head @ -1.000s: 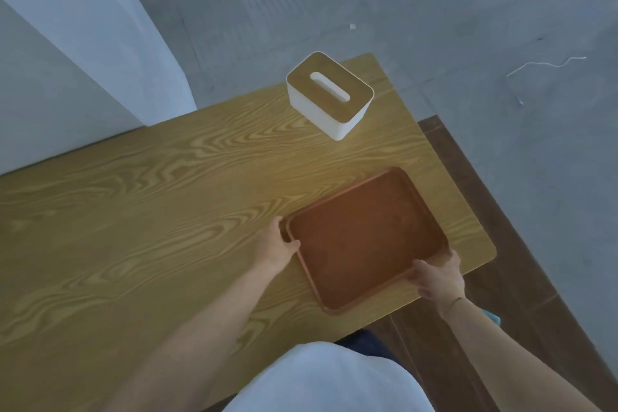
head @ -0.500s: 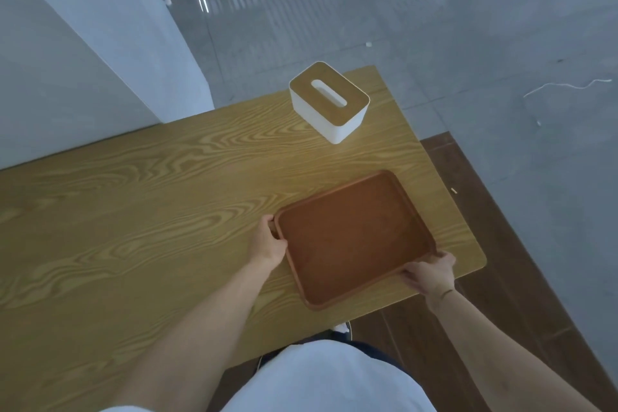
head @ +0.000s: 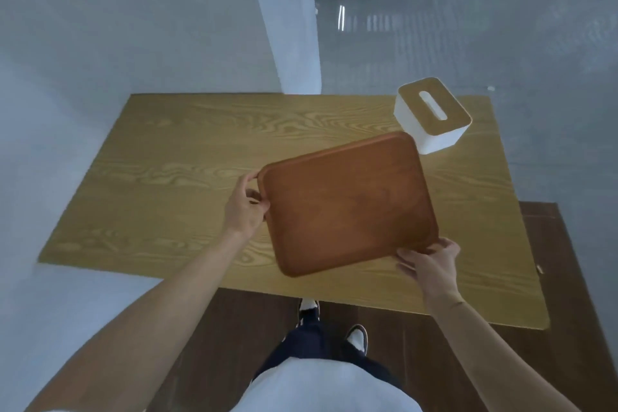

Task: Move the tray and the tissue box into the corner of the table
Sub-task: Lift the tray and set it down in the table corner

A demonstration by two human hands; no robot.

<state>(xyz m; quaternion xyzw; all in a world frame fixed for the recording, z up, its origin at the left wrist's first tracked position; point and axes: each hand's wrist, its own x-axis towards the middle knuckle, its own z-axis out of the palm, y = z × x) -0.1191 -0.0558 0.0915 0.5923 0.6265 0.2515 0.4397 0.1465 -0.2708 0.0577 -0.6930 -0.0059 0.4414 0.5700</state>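
Left hand (head: 245,207) and right hand (head: 429,264), fingers clamped on opposite edges of the tray (head: 347,207), above the table (head: 167,184); tissue box (head: 433,115) near the far right corner.

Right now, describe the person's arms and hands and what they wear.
Both forearms are bare to the frame's edge; no sleeve reaches them. The left hand and the right hand wear no gloves or rings that show. A thin dark line crosses the right wrist; whether it is a band is unclear. Lower down are a white top, dark trousers and dark-and-white shoes.
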